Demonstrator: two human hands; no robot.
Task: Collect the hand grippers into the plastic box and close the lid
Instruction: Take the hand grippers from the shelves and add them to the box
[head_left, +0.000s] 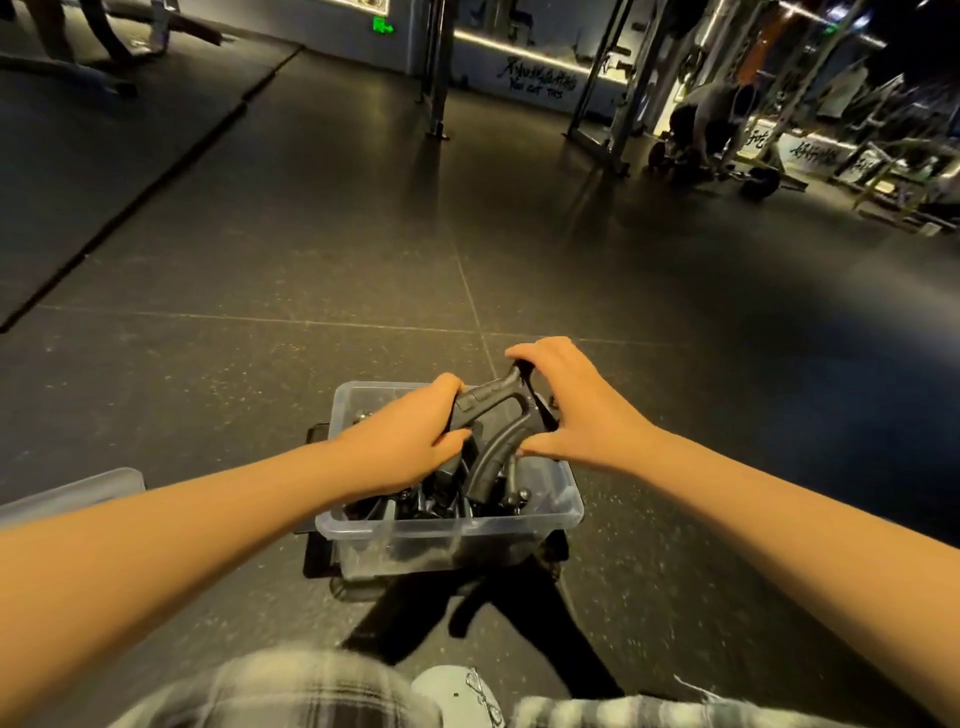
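Both hands are clamped on one black hand gripper (493, 405). The left hand (410, 441) has its fingers curled round the near end of the upper handle. The right hand (576, 410) hooks its fingertips over the far end, with the thumb reaching toward the lower handle. The gripper sits between the hands, over the open plastic box (452, 522), and most of it is above the rim.

Its upper handle has its long axis running from the left hand up and away toward the right hand's fingertips, tilted rather than level. The second handle curves down from below the right hand and points into the box, toward the person.

The main risk is height. The box, under both hands, already holds a dark heap of other grippers (426, 504). If this one is let go tilted, it will likely rest proud of the rim and keep the lid from seating. The lower handle could also snag in the heap, so that pushing down wedges it or shoves the box along the floor (311, 260). Laying it flat along the box's length looks safer.

The lid (78, 491) appears to be the clear piece lying well off to the outer side of the left forearm, not yet on.
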